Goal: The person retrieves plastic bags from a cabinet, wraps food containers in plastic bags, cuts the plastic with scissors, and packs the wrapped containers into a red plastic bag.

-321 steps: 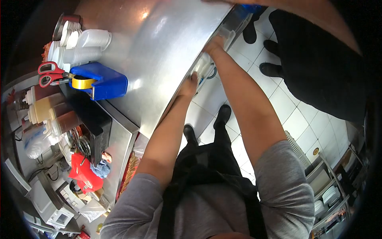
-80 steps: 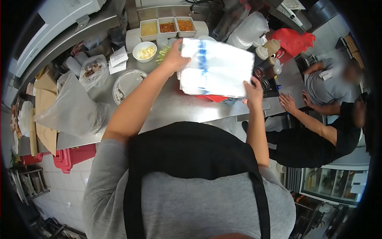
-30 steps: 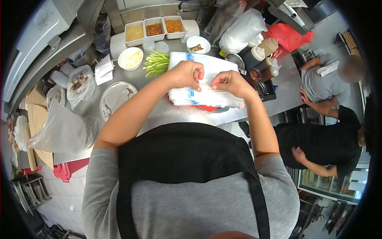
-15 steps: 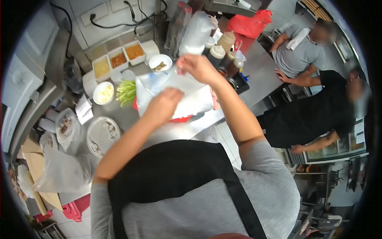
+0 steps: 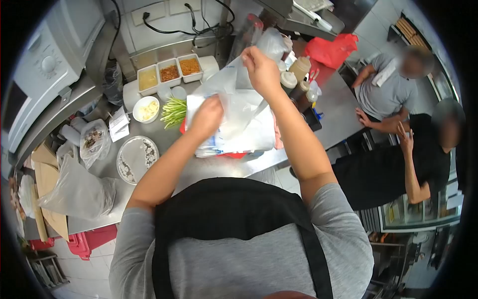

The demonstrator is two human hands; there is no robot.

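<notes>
Head view: the clear sheet (image 5: 234,107) is held up over the white stack (image 5: 264,132), its upper part raised and its lower part hanging across the stack's top. The right hand (image 5: 261,72) is closed, gripping the sheet's upper edge between thumb and fingers. The left hand (image 5: 208,117) is against the sheet's left side, lower than the right hand; motion blur hides its fingers, so whether it grips cannot be told.

The stack lies near the front edge of the steel counter (image 5: 333,122). A red item (image 5: 233,155) shows from under its front edge. Immediately left of the stack are the green stalks (image 5: 174,113). Further left are the bowl (image 5: 136,115), with pale pieces inside, the paper slips (image 5: 119,123) and the round dish (image 5: 133,157). Three trays (image 5: 172,83) form a row at the rear. Right of the stack, sauce bottles (image 5: 300,69) are grouped near the red bag (image 5: 331,50). Two people (image 5: 391,89) (image 5: 381,172) are at the right.
</notes>
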